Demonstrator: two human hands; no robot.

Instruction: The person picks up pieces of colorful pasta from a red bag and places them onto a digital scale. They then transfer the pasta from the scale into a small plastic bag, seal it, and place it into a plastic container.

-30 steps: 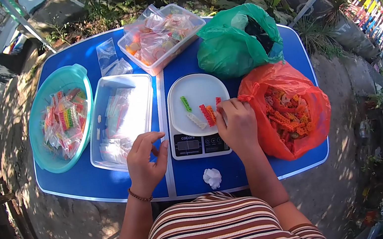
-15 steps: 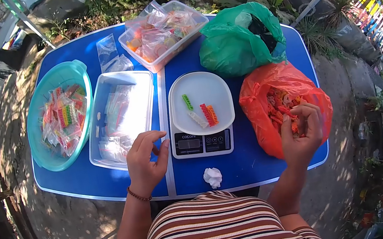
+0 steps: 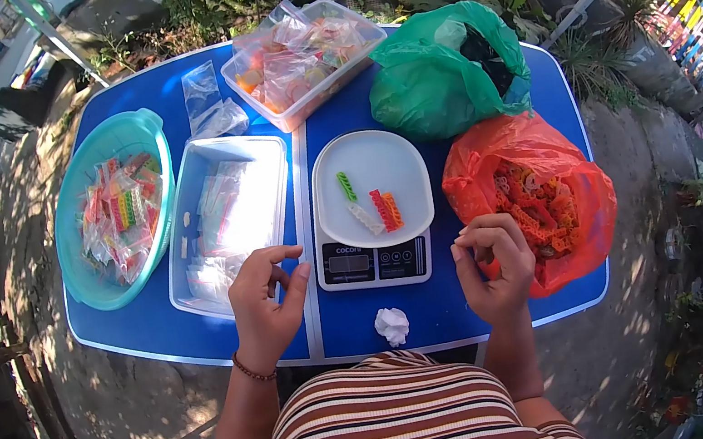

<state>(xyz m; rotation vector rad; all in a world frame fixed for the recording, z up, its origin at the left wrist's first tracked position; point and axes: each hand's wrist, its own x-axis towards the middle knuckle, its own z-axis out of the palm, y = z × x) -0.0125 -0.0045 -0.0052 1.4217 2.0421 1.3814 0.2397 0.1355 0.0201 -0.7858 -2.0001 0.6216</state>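
Note:
My left hand (image 3: 260,300) hovers by the front right corner of the white tray, thumb and forefinger apart, holding nothing. My right hand (image 3: 495,268) is between the scale and the red plastic bag (image 3: 463,170), fingers loosely curled, with nothing visible in them. In that bag lies a heap of red and orange twisted pieces (image 3: 543,212). On the round plate of the kitchen scale (image 3: 366,153) rest a green piece (image 3: 346,186), a white piece (image 3: 365,218), a red piece (image 3: 381,210) and an orange piece (image 3: 393,211). The scale's display is unreadable.
A white tray (image 3: 279,171) with clear packets and a teal basin (image 3: 67,251) of filled packets stand left. Behind are a clear tub (image 3: 302,110) of packets, loose plastic bags (image 3: 203,96) and a green bag (image 3: 412,81). Crumpled white paper (image 3: 392,326) lies near the blue table's front edge.
My right hand has come out of the red bag, moving left toward the scale. The red piece at its fingertips no longer shows there. My left hand has barely moved.

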